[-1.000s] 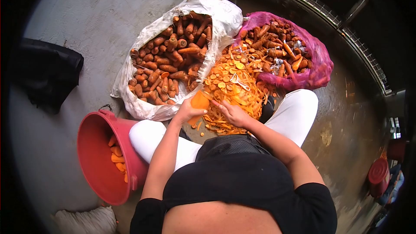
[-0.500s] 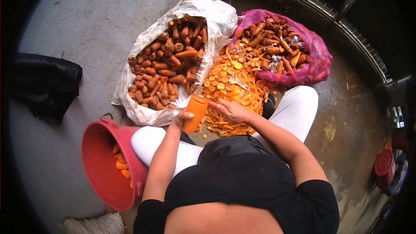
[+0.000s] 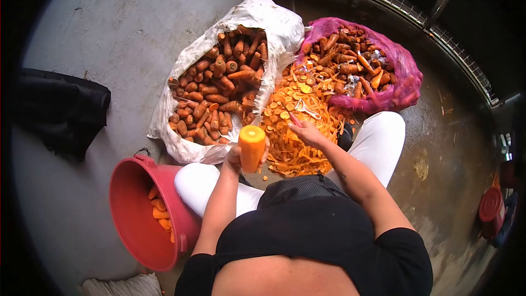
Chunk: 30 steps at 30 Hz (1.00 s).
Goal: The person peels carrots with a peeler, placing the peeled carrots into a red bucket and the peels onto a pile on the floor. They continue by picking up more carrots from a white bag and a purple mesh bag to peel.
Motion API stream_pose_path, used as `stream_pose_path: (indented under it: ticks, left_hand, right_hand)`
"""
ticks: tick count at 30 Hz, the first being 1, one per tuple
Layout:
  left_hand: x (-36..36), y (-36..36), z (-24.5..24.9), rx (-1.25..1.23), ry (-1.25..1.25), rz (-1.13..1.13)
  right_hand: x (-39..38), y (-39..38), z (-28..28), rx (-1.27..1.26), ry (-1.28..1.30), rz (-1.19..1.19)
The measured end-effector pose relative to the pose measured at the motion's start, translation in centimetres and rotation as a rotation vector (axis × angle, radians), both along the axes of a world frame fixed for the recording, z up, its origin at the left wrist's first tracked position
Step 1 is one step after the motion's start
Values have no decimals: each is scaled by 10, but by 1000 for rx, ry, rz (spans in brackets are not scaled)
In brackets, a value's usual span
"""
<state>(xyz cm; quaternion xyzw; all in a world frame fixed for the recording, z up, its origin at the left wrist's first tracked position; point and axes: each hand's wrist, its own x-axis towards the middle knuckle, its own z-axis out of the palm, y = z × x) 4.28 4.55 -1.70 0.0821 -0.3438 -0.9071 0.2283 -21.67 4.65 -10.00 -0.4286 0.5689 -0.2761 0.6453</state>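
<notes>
A: ok so where's the carrot (image 3: 252, 145) right now?

B: up in the left hand (image 3: 234, 159), at the left edge of the peel heap (image 3: 293, 151) and near the lower right edge of the white sack (image 3: 274, 16). fingers are wrapped round its sides, flat cut end facing up.

A: and the right hand (image 3: 307, 132)?

B: curled round a thin red tool (image 3: 295, 119), maybe a knife, too small to be sure. it's over the heap, well apart from the carrot.

A: so what step's that?

B: peeling and trimming I'd guess, pretty far along since the sides look smooth. more cutting would call for a turn of the carrot and the tool brought over. if it's clean enough, just a clear path to the bucket (image 3: 129, 214) with the bare pieces (image 3: 160, 214).
</notes>
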Motion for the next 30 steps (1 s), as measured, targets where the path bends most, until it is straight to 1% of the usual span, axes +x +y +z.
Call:
stream_pose_path:
  ticks: [3,4,7,8,11,13,14,15,18,21,22,23,24,26,27,28,29,30]
  left_hand:
    - [-1,4,9,-265,-310,228]
    - [1,4,12,-248,-437,246]
    - [-13,7,14,-549,-715,460]
    - [-14,6,7,-657,-812,500]
    - [-18,4,14,-960,-1151,578]
    - [-17,0,8,-1106,-1242,633]
    - [-17,-3,4,-1169,-1279,642]
    - [-17,-5,2,-1232,-1316,649]
    - [-24,-9,8,-1257,-1479,713]
    - [-27,-11,2,-1209,-1369,827]
    - [-29,-11,-1,-1204,-1296,855]
    - [-31,-9,-3,-1198,-1225,880]
    - [-32,-8,-7,-1193,-1155,904]
    - [-35,-7,-16,-1265,-1034,954]
    - [-37,-6,-20,-1299,-973,976]
    - [-37,-6,-22,-1353,-977,961]
    - [-36,-5,-24,-1332,-963,921]
    - [-37,-4,-21,-1312,-947,881]
  right_hand:
    - [3,-4,-9,-184,66,-7]
    - [2,-5,-10,-176,76,-13]
    - [5,-2,-5,-196,145,-66]
    - [7,-1,-3,-263,162,-93]
    - [21,12,19,-442,183,-133]
    - [30,24,49,-533,156,-116]
    - [32,26,28,-556,158,-92]
    - [34,30,32,-560,144,-64]
    - [38,37,46,-535,86,-10]
    - [45,37,50,-452,178,-150]
    - [49,28,39,-506,15,-233]
    - [48,26,29,-502,-84,-216]
    - [50,25,37,-498,-184,-199]
    - [56,24,54,-498,-359,-146]
    - [57,23,56,-469,-405,-163]
    - [58,23,58,-440,-452,-179]
    - [57,21,60,-413,-497,-195]
    - [53,18,59,-411,-461,-174]
